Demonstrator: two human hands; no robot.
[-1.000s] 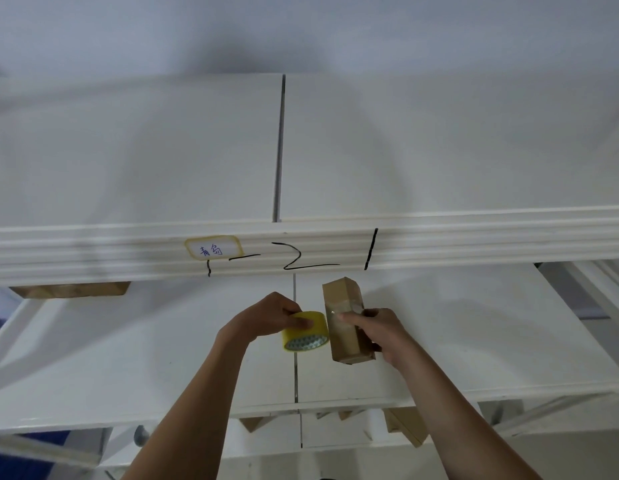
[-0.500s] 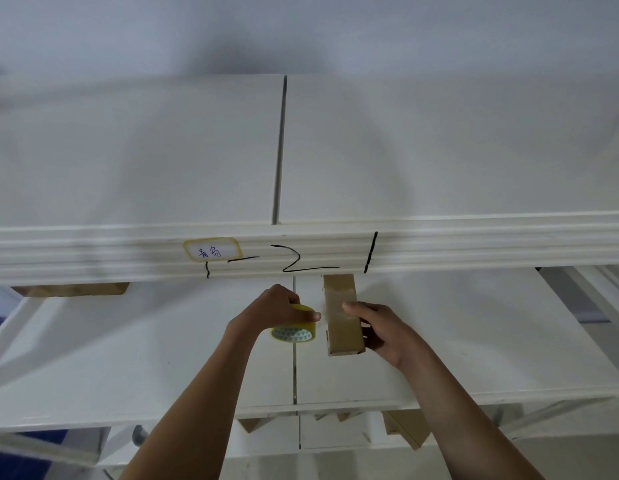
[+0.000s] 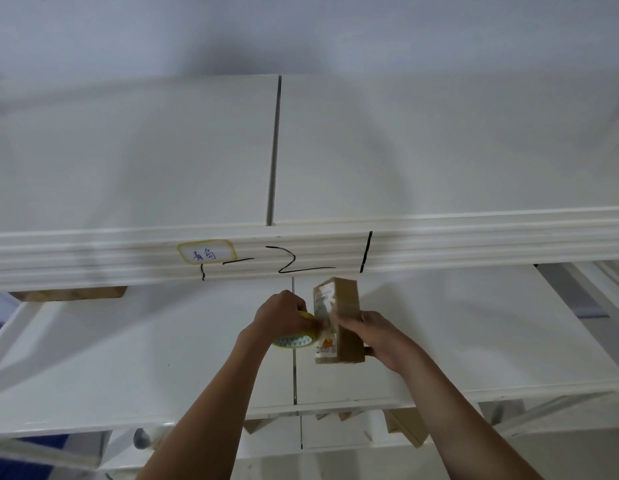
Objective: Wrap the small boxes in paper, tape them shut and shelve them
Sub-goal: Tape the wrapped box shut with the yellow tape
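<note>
While the left hand (image 3: 284, 318) grips the tape roll (image 3: 296, 337), the right hand (image 3: 377, 336) clasps the box (image 3: 337, 320) just right of it. Held over the shelf (image 3: 474, 341) below the label (image 3: 206, 251), the box lies long axis running away from the person, far end tipped up.

In front of me at twelve o'clock a pale wall (image 3: 301, 29) rises behind everything. On the front lip of the upper board sits a yellow-edged label (image 3: 206, 251) with blue handwriting, and to its three o'clock run black marker strokes (image 3: 301, 263). At my nine o'clock a wooden block (image 3: 70, 293) shows under that lip. Low at eight o'clock I see a patch of blue (image 3: 10, 471), too blurred to identify.
</note>
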